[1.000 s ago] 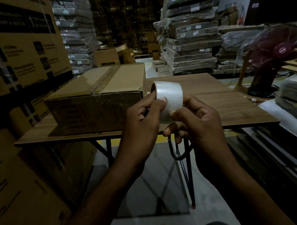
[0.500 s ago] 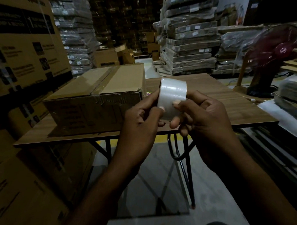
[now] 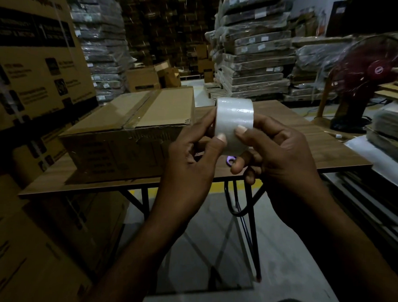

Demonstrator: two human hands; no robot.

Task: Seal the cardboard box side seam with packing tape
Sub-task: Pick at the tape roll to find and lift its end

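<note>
Above the near edge of the table (image 3: 319,147), just right of the cardboard box (image 3: 135,125), I am holding the roll of packing tape (image 3: 234,125) up before the head camera, its broad outer face turned toward me. Both hands are gripping it. The left hand (image 3: 193,164) is pinching the left rim, thumb on the face and fingers curled behind. The right hand (image 3: 282,159) is pinching from the right, thumb pressing the face and lower fingers curling beneath.

With both thumbnails lying on the film, I am judging that I am feeling for the loose end, though I cannot make it out in this dim light. The roll is looking light and rigid on its core. The clear film is glossy, probably slick under the pads and clingy once lifted, so I am planning to steady it by the rims and pick at the edge with a nail.

The box is lying flat on the left part of the table, its top seam already taped. Its near side face is sitting in shadow, so I cannot tell how that seam stands. Something small and purple (image 3: 230,158) is showing just beneath the roll.
</note>
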